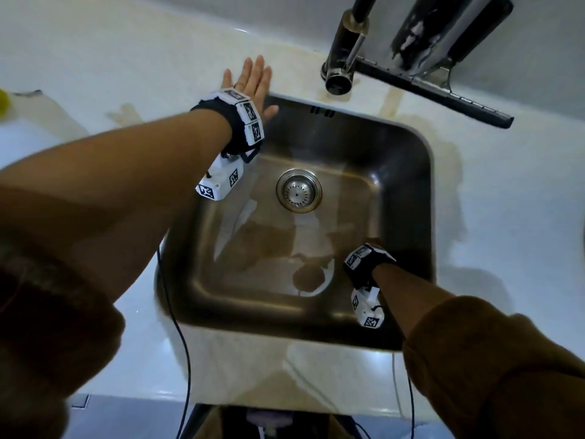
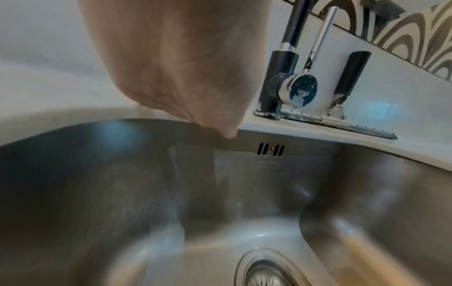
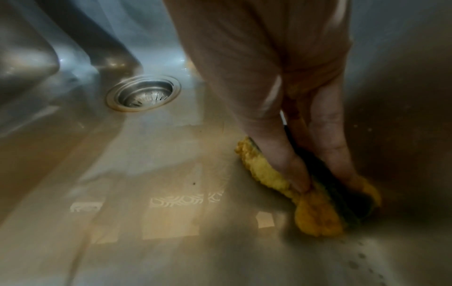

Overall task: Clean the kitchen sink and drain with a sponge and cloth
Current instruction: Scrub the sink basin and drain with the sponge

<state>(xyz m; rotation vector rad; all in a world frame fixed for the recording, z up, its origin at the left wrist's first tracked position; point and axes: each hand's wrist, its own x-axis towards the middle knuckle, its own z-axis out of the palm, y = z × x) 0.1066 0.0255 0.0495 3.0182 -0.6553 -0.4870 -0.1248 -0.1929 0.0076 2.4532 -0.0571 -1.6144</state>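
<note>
The steel sink (image 1: pixel 408 185) has a round strainer drain (image 1: pixel 299 191) in its floor, with brownish water film toward the front. My right hand (image 1: pixel 373 243) is low in the sink's front right part, mostly hidden behind its wrist band. In the right wrist view, the right hand (image 3: pixel 322 180) pinches a yellow sponge (image 3: pixel 315 211) with a dark green scouring side between thumb and fingers and presses it on the sink floor near the right wall. The drain (image 3: pixel 144 93) lies to its left. My left hand (image 1: pixel 253 83) rests flat on the counter at the back left corner. No cloth is in view.
A dark faucet (image 1: pixel 345 58) and a black-handled squeegee (image 1: pixel 443 90) stand behind the sink. Overflow slots (image 1: pixel 322 111) sit in the back wall. A yellow object (image 1: pixel 3 103) shows at the far left edge. Cables hang over the front counter (image 1: pixel 316 369).
</note>
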